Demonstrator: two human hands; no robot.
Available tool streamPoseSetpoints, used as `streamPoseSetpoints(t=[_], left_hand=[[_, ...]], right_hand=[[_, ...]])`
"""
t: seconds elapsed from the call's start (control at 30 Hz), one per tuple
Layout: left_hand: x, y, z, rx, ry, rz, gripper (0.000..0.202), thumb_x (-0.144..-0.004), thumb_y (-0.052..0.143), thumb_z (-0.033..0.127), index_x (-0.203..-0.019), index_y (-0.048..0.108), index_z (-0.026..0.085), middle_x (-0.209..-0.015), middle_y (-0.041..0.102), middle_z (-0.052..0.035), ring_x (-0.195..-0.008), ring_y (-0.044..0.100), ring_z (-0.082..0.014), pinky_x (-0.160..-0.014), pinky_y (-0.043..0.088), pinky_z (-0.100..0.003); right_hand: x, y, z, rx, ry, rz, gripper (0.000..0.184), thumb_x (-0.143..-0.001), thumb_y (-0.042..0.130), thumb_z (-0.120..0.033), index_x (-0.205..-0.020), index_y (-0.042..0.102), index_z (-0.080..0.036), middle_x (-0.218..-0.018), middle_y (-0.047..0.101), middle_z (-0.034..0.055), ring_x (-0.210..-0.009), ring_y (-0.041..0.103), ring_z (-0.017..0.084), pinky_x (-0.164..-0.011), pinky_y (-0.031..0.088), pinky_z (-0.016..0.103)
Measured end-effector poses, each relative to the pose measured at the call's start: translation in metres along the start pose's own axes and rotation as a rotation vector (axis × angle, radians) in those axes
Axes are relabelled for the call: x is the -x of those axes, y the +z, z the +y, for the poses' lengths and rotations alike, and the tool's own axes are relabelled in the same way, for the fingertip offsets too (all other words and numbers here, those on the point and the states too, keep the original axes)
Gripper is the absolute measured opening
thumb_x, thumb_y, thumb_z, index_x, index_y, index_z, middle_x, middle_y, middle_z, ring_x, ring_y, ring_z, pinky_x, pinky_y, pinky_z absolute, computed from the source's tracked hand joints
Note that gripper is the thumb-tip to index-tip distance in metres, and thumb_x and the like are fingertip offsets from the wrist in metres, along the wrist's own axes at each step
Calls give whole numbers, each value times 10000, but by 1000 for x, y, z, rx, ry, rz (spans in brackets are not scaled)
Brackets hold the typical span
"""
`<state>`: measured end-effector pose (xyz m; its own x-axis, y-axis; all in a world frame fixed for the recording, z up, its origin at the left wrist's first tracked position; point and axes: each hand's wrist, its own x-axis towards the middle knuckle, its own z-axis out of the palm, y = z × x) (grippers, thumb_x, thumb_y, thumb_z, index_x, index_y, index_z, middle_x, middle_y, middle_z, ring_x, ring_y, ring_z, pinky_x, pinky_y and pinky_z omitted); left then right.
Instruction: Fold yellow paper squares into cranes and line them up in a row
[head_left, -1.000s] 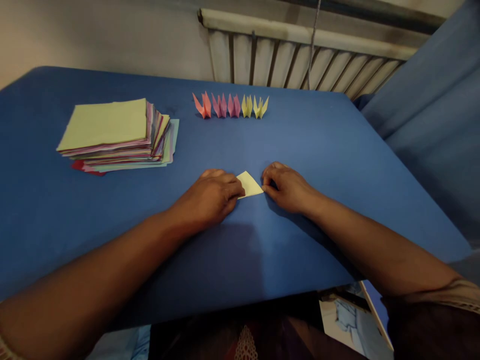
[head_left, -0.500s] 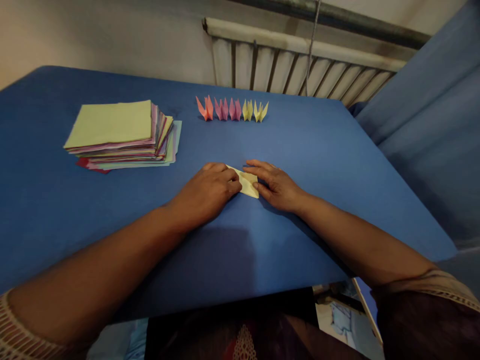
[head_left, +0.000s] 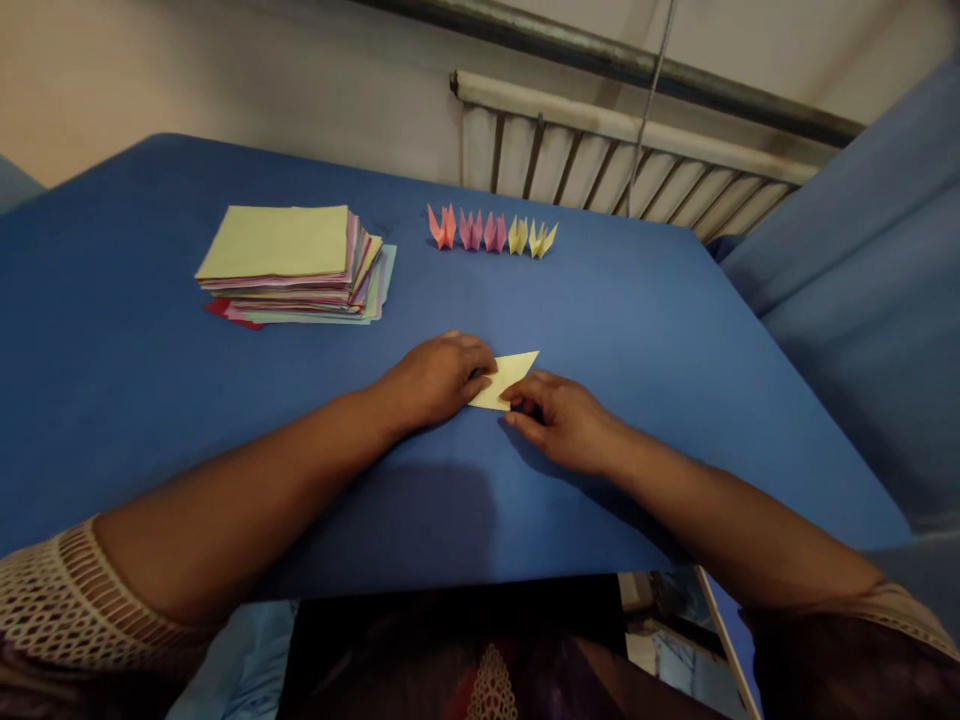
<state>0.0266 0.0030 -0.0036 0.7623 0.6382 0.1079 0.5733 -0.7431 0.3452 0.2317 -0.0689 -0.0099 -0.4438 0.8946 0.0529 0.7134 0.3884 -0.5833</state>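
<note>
A small folded piece of pale yellow paper point(head_left: 519, 368) lies on the blue table, with a pointed corner facing the far right. My left hand point(head_left: 446, 375) is closed over its left end, thumb and fingertips on the paper. At the near right edge, my right hand point(head_left: 566, 418) has its fingers curled onto the paper and its thumb just in front of the edge. The fingers cover part of the folds.
A thick stack of coloured paper point(head_left: 277, 243) lies at the back left of the blue table point(head_left: 660, 330). Several folded paper figures point(head_left: 495, 232), orange, pink and yellow, stand in a row towards the radiator point(head_left: 585, 150). A blue curtain point(head_left: 862, 260) hangs on the right.
The yellow paper now has a different outline, with a pointed corner at the far right. My right hand has moved nearer and curled its fingers onto the edge. The whole view has shifted.
</note>
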Motion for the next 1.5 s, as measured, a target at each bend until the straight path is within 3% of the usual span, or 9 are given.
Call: streamPoseSetpoints(t=[0.2, 0.3, 0.47, 0.6, 0.7, 0.87, 1.27, 1.4, 1.5], left_hand=[[4, -7, -12, 217, 6, -54, 210, -899, 528, 275, -1001, 697, 203, -1139, 703, -53, -1036, 637, -192, -958, 462, -350], [14, -7, -10, 221, -26, -39, 242, -916, 515, 271, -1069, 695, 217, -1150, 710, -56, -1071, 636, -197, -976, 466, -364], [32, 0, -9, 155, 2, 20, 299, -947, 499, 287, -1187, 661, 214, -1236, 682, -70, -1205, 571, -218, -1058, 411, -404], [37, -7, -16, 201, 84, -61, 321, -940, 526, 278, -1239, 639, 249, -1310, 646, -55, -1280, 522, -209, -1094, 376, -396], [38, -16, -21, 235, 73, -97, 308, -952, 509, 293, -1223, 647, 248, -1311, 642, -53, -1242, 553, -187, -1073, 400, -359], [40, -24, -20, 148, 50, -88, 298, -951, 503, 297, -1189, 676, 248, -1278, 660, -48, -1225, 561, -201, -1071, 393, -357], [52, -30, -13, -65, 181, -170, 264, -956, 495, 282, -1091, 720, 244, -1286, 656, -48, -1145, 586, -243, -1000, 423, -396], [47, -28, -2, -8, 110, -87, 247, -944, 513, 272, -1102, 689, 203, -1190, 676, -60, -1101, 579, -223, -983, 418, -368], [38, -17, 1, 62, 9, -65, 199, -907, 574, 291, -1043, 669, 181, -1026, 681, -53, -975, 588, -202, -890, 440, -328]], right_hand=[[-6, -3, 16, -3, -142, 9, 377, -845, 642, -226, -1213, 560, -238, -1120, 569, 74, -982, 578, 197, -890, 488, 388], [-10, -5, 21, 13, -181, 40, 477, -837, 652, -249, -1295, 521, -272, -1193, 539, 85, -1076, 554, 224, -937, 470, 427], [-12, -3, 21, 190, -272, 43, 539, -874, 619, -317, -1392, 473, -285, -1490, 393, 105, -1369, 343, 311, -1078, 314, 540], [-13, 0, 18, 210, -262, -52, 558, -927, 551, -353, -1462, 402, -293, -1451, 462, 106, -1324, 395, 301, -1051, 328, 524], [-13, 1, 16, 218, -231, -78, 542, -935, 539, -361, -1456, 417, -278, -1454, 467, 116, -1310, 408, 308, -1043, 329, 521], [-12, 2, 16, 237, -227, -72, 528, -942, 523, -383, -1442, 436, -238, -1463, 460, 135, -1320, 401, 319, -1050, 321, 534], [-13, 6, 21, 258, -241, -51, 522, -947, 508, -410, -1433, 443, -230, -1463, 460, 125, -1320, 408, 315, -1059, 333, 531], [-13, 4, 22, 241, -258, -46, 524, -935, 529, -406, -1427, 452, -243, -1448, 469, 125, -1314, 415, 316, -1062, 329, 540], [-13, 1, 22, 211, -264, -54, 546, -907, 561, -396, -1420, 463, -236, -1444, 469, 126, -1312, 414, 321, -1058, 331, 544]])
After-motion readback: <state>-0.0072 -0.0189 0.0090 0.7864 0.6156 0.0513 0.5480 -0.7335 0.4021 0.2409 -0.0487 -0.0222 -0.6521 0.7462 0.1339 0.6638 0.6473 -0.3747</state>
